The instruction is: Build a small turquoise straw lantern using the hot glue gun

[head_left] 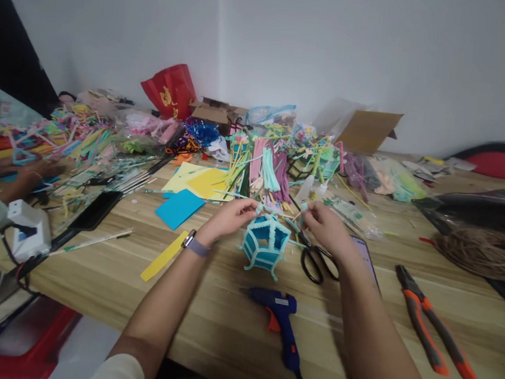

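Observation:
A small lantern-like frame of pale teal pipe cleaners [264,257] with blue panels is between my hands, low over the wooden table. I cannot tell whether it rests on the table. My left hand [234,214] pinches at its top edge, fingertips closed on pale pipe cleaner. To the right, my right hand [324,225] is closed in a pinch on a light blue pipe cleaner end [304,207]. A thin pale stick runs across near the left fingers. Black-handled scissors [312,265] lie under my right hand, and a blue glue gun [279,311] lies closer to me.
Orange-handled pliers [433,329] lie at right beside a phone [368,260]. Blue paper [180,208] and a yellow strip [163,257] are at left. Bundled pipe cleaners [270,166] pile up behind. Another person's hands [25,176] work at far left, near a white power adapter [29,233].

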The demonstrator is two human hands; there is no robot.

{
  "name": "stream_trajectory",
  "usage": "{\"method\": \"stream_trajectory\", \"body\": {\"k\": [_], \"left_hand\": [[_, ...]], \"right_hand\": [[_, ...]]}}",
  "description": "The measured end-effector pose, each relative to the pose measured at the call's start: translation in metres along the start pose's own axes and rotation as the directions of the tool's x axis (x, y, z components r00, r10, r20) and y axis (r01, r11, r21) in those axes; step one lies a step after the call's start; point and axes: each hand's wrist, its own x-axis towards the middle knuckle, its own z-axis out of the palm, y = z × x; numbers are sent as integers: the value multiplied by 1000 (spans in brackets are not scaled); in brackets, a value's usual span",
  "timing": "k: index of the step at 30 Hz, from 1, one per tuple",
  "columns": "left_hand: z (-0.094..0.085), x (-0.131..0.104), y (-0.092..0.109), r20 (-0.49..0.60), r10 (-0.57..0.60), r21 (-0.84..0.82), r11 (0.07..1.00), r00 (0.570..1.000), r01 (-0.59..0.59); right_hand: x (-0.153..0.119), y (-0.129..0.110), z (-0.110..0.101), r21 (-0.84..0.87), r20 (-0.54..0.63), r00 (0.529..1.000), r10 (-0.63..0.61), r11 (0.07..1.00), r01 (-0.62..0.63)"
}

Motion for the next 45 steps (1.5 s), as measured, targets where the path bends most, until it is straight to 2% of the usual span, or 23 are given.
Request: {"method": "stream_trajectory", "body": {"k": [3,5,7,11,15,20,22,24,26,27,29,30,31,33,34,39,43,45], "left_hand": [[0,2,-5,20,36,-9,999,999,-36],[1,3,-6,34,56,-12,998,998,-55],[1,2,-5,46,56,-1,998,997,-56],[1,1,1,67,59,32,998,996,-61],[1,2,3,72,76,81,993,995,-82],[1,1,4,93,75,119,989,993,-86],[-2,0,7,95,69,126,989,993,-81],[-5,-2,12,16,39,149,988,999,-41],[-6,-5,23,-154,-17,152,988,988,40],[-5,-8,30,-256,-49,130,988,965,85],[2,-16,46,-364,-99,53,990,926,127],[8,-20,54,-369,-124,33,989,921,146],[16,-26,61,-341,-163,40,981,926,188],[35,-35,71,-181,-218,116,964,959,241],[45,-39,74,-137,-242,147,954,961,261],[81,-48,77,-162,-329,292,885,930,364],[92,-45,78,-186,-398,460,773,898,438],[93,-44,74,-200,-398,482,755,895,443]], "right_hand": [[-16,-20,-9,295,169,973,-156,950,101],[-24,-32,-10,319,263,942,-209,940,120],[-29,-39,-8,248,311,926,-213,959,137],[-30,-40,-2,92,316,925,-211,977,192],[-30,-42,-1,18,307,927,-214,975,220],[-33,-47,-5,95,187,962,-198,979,182],[-34,-46,-8,150,212,959,-191,976,161],[-33,-44,-11,186,283,939,-194,972,145],[-32,-41,-13,211,331,924,-193,969,128],[-31,-39,-14,221,341,920,-193,968,121],[-29,-37,-15,230,357,914,-191,967,112],[-29,-36,-15,231,361,913,-189,967,109],[-28,-35,-14,230,362,914,-186,967,106],[-26,-35,-13,232,358,916,-179,968,99],[-26,-34,-12,237,360,916,-177,967,93],[-23,-32,-11,224,421,890,-174,971,83],[-23,-30,-8,185,380,901,-208,972,146],[-23,-30,-5,212,382,895,-231,964,158]]}}
